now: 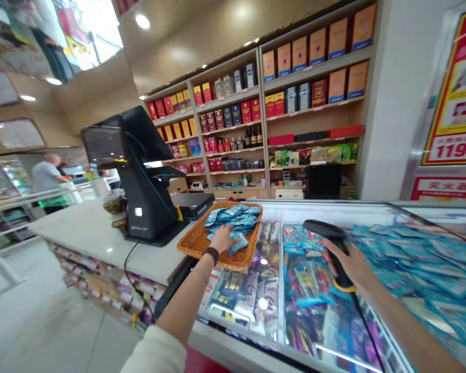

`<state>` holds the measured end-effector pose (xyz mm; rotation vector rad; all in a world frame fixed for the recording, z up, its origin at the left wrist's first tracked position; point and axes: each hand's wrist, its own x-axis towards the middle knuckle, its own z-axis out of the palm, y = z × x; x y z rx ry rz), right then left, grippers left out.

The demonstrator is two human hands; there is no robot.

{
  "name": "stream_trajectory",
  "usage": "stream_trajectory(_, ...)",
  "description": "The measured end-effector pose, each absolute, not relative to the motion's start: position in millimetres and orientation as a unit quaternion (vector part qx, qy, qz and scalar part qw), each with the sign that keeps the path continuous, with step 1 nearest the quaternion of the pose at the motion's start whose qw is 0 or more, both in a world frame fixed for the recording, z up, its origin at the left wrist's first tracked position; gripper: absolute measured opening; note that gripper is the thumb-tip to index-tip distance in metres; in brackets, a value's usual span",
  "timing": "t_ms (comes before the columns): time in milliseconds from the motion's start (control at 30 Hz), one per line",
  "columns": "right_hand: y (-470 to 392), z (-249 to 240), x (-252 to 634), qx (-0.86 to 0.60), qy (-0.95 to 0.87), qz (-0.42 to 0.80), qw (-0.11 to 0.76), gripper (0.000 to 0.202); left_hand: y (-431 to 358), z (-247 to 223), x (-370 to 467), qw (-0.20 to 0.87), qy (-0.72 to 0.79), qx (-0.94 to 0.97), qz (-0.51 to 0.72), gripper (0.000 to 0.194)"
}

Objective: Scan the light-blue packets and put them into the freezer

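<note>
Over a wicker basket [188, 242], my left hand [222, 239] reaches down with bent fingers and grips the end of a small blue packet [238, 242]; its fingertips are partly hidden. More blue packets [233, 215] lie heaped beneath and behind it in the basket. My right hand [339, 259] is wrapped around the handle of a black barcode scanner [326, 228], held above the glass-topped freezer [281, 311]. The scanner's head points left, and its cord [367, 326] hangs down.
A black checkout terminal [140, 191] stands on the white counter [81, 223] left of the basket. Many blue packets [423, 259] lie in a pile at right. Shelves of boxes [233, 114] line the back wall. A person [48, 178] stands far left.
</note>
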<state>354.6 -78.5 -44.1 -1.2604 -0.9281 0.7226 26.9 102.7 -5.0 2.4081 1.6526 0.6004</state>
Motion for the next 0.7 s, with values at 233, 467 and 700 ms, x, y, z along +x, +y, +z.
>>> stream_trajectory(233,-67,-79,323,-0.559,-0.464,0.348,0.592,0.049,110,-30,9,0.089,0.576,0.801,0.14,0.046)
stream_trajectory(467,-77,-81,334,-0.56,-0.4,0.374,0.622,0.049,93,-22,44,0.224,0.503,0.748,0.371,0.018)
stream_trajectory(700,-83,-77,333,-0.526,-0.384,0.365,0.665,0.05,42,-62,150,0.577,0.268,0.585,0.502,0.036)
